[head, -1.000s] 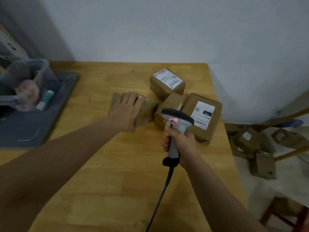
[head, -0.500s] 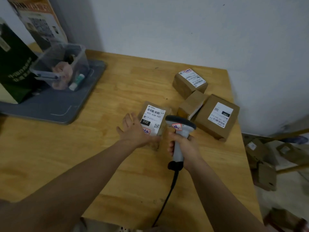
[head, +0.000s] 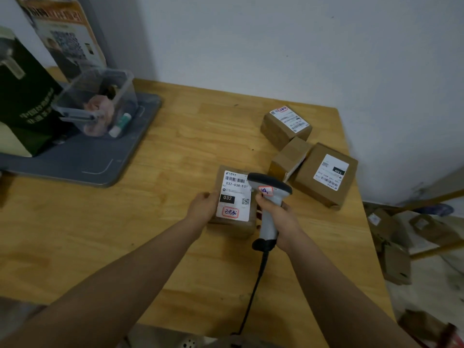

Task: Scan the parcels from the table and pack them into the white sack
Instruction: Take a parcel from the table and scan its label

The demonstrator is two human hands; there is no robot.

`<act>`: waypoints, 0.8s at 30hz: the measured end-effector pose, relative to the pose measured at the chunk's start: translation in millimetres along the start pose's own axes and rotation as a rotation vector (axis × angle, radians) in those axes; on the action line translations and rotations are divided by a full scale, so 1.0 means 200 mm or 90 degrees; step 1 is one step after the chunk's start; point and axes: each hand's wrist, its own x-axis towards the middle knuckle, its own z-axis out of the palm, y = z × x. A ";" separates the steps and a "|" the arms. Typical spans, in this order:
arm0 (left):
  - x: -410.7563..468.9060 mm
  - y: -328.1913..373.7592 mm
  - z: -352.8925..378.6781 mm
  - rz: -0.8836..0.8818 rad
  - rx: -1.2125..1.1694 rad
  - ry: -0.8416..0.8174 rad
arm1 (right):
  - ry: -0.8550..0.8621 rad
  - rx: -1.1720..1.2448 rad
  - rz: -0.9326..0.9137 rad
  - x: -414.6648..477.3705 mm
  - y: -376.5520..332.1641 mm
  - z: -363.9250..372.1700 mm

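The wooden surface (head: 155,232) carries three waiting parcels (head: 291,156) bunched at its far right, clear of the work. The labelled parcel (head: 234,197) lies nearer the person, label up so that its barcode can be read. The scanner (head: 270,194) hangs over the label's right side, the right hand (head: 280,218) wrapped round its handle, while the left hand (head: 203,208) grips the parcel's left edge, apparently to steady it; no white sack is in view.

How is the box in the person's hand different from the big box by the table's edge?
The held box is gripped by the left hand, beside the scanner; the big box lies with no hand on it. The held box's label nearly covers its top and reads upright; the big box's label fills only part of its top and looks upside down. Both are brown cardboard with white barcode labels.
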 end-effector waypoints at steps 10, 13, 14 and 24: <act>-0.05 -0.02 -0.35 -0.024 -0.206 -0.125 | -0.085 -0.008 -0.075 -0.09 -0.04 0.15; -0.04 -0.02 -0.42 0.021 -0.197 -0.024 | -0.111 -0.067 -0.134 -0.13 -0.05 0.22; -0.03 -0.03 -0.45 0.032 -0.189 0.005 | -0.131 -0.079 -0.143 -0.15 -0.05 0.23; -0.03 -0.10 -0.64 0.085 -0.148 0.100 | -0.204 -0.161 -0.151 -0.34 -0.06 0.32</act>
